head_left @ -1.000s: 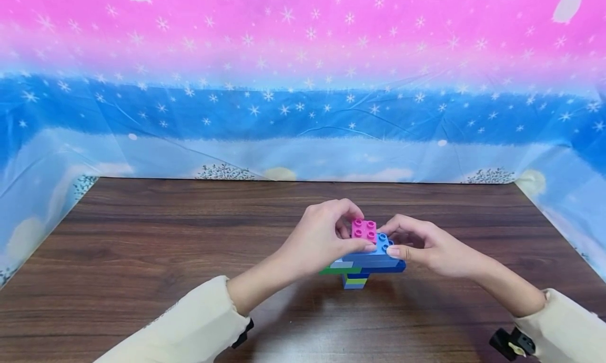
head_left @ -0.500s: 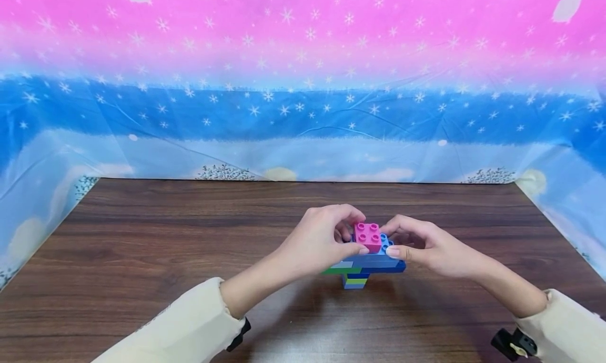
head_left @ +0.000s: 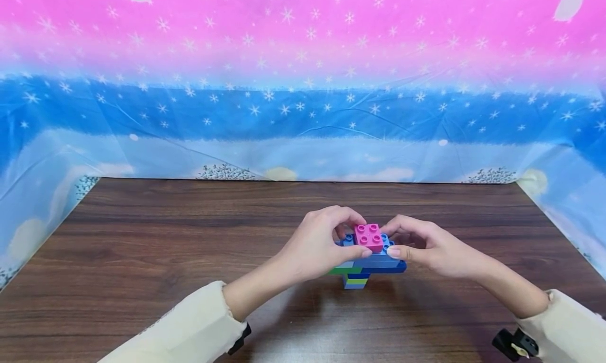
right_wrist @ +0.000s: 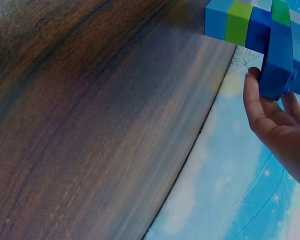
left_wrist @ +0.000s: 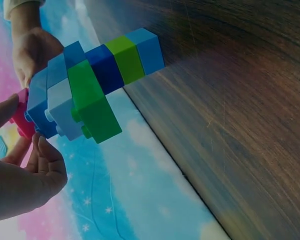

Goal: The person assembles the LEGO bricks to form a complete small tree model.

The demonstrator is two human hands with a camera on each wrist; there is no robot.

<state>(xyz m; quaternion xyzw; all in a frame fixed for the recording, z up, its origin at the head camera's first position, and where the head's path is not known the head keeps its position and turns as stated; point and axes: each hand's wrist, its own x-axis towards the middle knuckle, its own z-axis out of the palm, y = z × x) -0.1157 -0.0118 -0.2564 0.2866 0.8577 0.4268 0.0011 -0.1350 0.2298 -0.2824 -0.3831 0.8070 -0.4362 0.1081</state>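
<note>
A stack of toy building bricks (head_left: 381, 261) stands on the table, its narrow column of blue and lime bricks at the bottom. Wider layers of blue, light blue and green bricks (left_wrist: 95, 102) jut out above that column. On top sits a pink four-stud brick (head_left: 369, 238), level with the stack in the head view. My left hand (head_left: 322, 245) pinches this brick between thumb and fingers. My right hand (head_left: 437, 249) holds the right side of the upper blue layers, thumb in front and fingers behind. In the right wrist view, its fingers touch a dark blue brick (right_wrist: 277, 65).
The dark wooden table (head_left: 165, 258) reaches back to a pink and blue snowflake cloth (head_left: 303, 116), which hangs behind and along both sides. Black straps with small devices show at both cream sleeves (head_left: 189, 321).
The pink brick has moved slightly right and down in my left hand, onto the blue layer, uncovering a blue stud at its left. My right hand and the stack have barely moved.
</note>
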